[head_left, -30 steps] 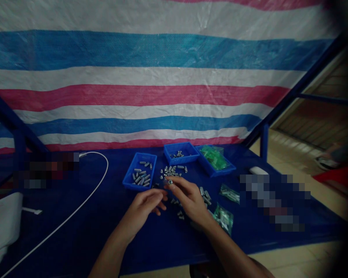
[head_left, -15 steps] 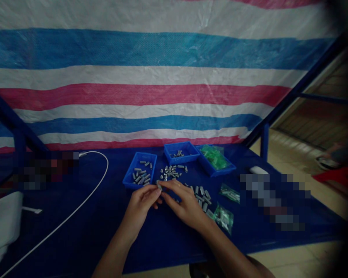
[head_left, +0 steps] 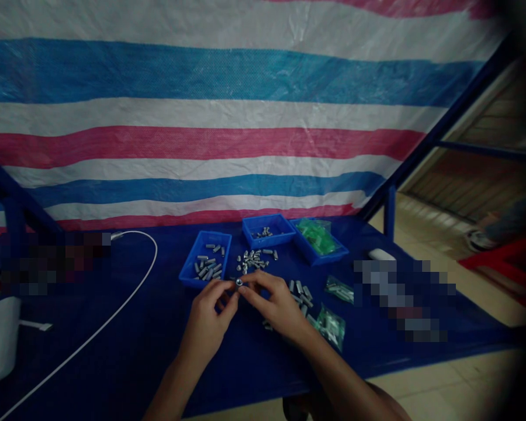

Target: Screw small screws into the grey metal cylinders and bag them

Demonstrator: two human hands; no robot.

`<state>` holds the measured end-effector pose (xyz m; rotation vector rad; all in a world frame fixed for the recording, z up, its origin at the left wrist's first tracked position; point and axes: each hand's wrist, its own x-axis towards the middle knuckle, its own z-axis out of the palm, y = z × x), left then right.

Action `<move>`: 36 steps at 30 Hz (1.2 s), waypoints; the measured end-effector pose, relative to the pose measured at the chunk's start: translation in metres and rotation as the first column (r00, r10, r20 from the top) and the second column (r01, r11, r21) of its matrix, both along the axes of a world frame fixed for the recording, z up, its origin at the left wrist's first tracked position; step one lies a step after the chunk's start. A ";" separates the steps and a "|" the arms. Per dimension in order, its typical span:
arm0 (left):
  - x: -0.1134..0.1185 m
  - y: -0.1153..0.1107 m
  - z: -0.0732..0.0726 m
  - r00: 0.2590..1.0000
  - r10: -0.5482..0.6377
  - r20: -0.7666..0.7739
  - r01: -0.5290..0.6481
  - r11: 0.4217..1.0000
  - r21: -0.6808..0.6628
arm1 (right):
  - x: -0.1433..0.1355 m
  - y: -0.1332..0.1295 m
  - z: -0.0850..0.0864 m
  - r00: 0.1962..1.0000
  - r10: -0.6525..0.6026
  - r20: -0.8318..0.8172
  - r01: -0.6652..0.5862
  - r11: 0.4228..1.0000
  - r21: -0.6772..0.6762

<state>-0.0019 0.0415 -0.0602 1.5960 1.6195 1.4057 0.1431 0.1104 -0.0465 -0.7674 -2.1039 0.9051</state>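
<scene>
My left hand [head_left: 213, 307] and my right hand [head_left: 273, 301] meet above the blue table, fingertips pinched around a small metal cylinder [head_left: 239, 283]. Its round end, with a dark middle, faces up toward me. Just beyond my fingers lies a loose heap of small metal fittings [head_left: 251, 258]. To the left of it, a blue tray [head_left: 184, 277] holds several metal cylinders [head_left: 208, 270]. More grey cylinders [head_left: 305, 292] lie beside my right hand, which partly covers them.
A blue bin [head_left: 269, 241] with small parts and another blue bin [head_left: 324, 257] with green plastic bags [head_left: 316, 235] stand at the back. Two filled bags [head_left: 339, 289] [head_left: 332, 327] lie to the right. A white cable [head_left: 114, 318] curves across the left. Behind hangs a striped tarp [head_left: 210, 143].
The cylinder between my fingertips has turned so that its round end faces me. My left fingers have shifted around it. The whole view has slid slightly.
</scene>
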 end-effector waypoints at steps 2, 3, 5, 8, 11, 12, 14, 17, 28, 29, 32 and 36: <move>-0.001 0.001 -0.003 0.999 0.010 -0.031 -0.010 1.000 0.010 | 0.000 -0.002 0.000 1.000 0.023 -0.004 -0.023 1.000 -0.021; -0.001 0.001 -0.004 0.999 0.016 -0.047 -0.015 1.000 0.017 | 0.000 -0.002 0.000 0.999 0.038 -0.003 -0.038 0.999 -0.033; -0.002 0.001 -0.007 0.996 0.032 -0.080 -0.029 0.999 0.038 | -0.001 -0.004 0.000 0.998 0.061 -0.005 -0.061 0.997 -0.037; -0.001 0.001 -0.009 0.994 0.041 -0.097 -0.036 0.998 0.053 | -0.002 -0.004 -0.002 0.998 0.056 -0.017 -0.056 0.998 0.004; -0.002 0.001 -0.008 0.995 0.074 -0.067 -0.071 0.997 0.037 | -0.004 -0.002 -0.006 1.000 -0.004 -0.023 0.005 0.998 0.060; -0.003 0.002 -0.007 0.993 0.106 -0.045 -0.105 0.994 0.030 | -0.005 -0.002 -0.007 0.999 -0.030 -0.025 0.032 0.997 0.076; -0.006 0.003 -0.006 0.984 0.177 0.026 -0.177 0.984 0.009 | -0.008 -0.001 -0.010 0.996 -0.082 -0.028 0.084 0.992 0.098; -0.014 0.005 -0.004 0.951 0.240 0.195 -0.234 0.971 -0.055 | -0.015 -0.002 -0.012 0.992 -0.122 -0.017 0.123 0.988 0.091; -0.027 0.005 -0.007 0.794 0.352 0.496 -0.356 0.930 -0.090 | -0.036 -0.006 -0.030 0.990 0.070 0.125 -0.086 0.988 0.128; -0.027 0.005 -0.007 0.793 0.354 0.496 -0.358 0.929 -0.091 | -0.036 -0.006 -0.030 0.987 0.082 0.136 -0.100 0.987 0.129; -0.026 0.006 -0.006 0.800 0.349 0.488 -0.352 0.932 -0.089 | -0.033 -0.004 -0.027 0.986 0.083 0.148 -0.104 0.984 0.144; -0.023 0.006 -0.005 0.812 0.340 0.474 -0.338 0.937 -0.093 | -0.026 0.000 -0.020 0.991 -0.006 0.133 -0.014 0.988 0.153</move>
